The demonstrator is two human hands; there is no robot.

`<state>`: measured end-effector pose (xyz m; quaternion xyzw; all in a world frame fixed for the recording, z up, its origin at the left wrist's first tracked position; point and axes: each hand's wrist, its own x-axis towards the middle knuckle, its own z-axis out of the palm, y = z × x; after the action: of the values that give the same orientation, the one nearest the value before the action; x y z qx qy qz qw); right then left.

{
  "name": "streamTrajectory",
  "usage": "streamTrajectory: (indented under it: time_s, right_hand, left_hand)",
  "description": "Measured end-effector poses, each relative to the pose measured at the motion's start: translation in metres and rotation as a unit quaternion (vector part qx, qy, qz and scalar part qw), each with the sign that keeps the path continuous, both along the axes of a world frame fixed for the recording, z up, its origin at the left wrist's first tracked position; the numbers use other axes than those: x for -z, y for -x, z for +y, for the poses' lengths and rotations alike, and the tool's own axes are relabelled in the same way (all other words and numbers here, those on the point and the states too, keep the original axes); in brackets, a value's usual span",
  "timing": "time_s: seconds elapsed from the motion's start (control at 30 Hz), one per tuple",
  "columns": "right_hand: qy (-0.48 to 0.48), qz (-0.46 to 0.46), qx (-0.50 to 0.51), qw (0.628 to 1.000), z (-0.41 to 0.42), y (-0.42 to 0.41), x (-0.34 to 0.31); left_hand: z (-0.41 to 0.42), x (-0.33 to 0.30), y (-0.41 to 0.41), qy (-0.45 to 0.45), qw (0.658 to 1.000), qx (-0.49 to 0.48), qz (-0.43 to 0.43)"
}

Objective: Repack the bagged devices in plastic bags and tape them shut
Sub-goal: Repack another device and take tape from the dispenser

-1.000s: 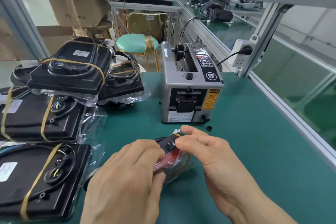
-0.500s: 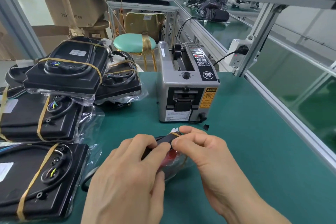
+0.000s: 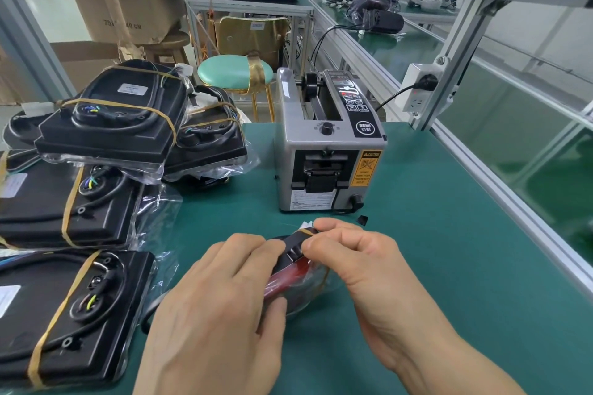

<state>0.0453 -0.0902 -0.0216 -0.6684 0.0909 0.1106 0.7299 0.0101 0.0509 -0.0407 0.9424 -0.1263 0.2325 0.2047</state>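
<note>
Both hands are grasping the bagged device (image 3: 296,269) at lower centre: left hand (image 3: 218,305) clasping its side, right hand (image 3: 356,253) pinching the bag's top. Seemingly folding it shut; tape from the dispenser (image 3: 327,144) comes next.

Green-topped workbench (image 3: 449,234) framed in aluminium rails (image 3: 455,48). White power socket (image 3: 417,90) fixed on the upright at the far right corner. Beyond the far edge: mint-cushioned stool (image 3: 224,72), wooden stool (image 3: 170,42), cardboard boxes (image 3: 128,0). Glazed partition (image 3: 529,99) along the right edge.
</note>
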Motion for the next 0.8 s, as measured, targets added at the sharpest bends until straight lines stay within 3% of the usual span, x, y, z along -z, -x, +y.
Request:
streamTrajectory:
  time_s: [0.33,0.63,0.8]
  right_hand:
    - [0.019,-0.017,0.009,1.000,0.001,0.000,0.004]
    - [0.065,-0.040,0.001,0.997,-0.001,-0.001,0.011]
    - [0.030,-0.043,0.076,0.996,-0.009,0.001,0.022]
  left_hand:
    - [-0.001,-0.007,0.001,0.039,0.999,0.026,0.004]
    - [-0.003,-0.008,0.000,0.007,1.000,0.021,0.000]
    - [-0.003,-0.006,0.000,0.009,1.000,0.009,-0.013]
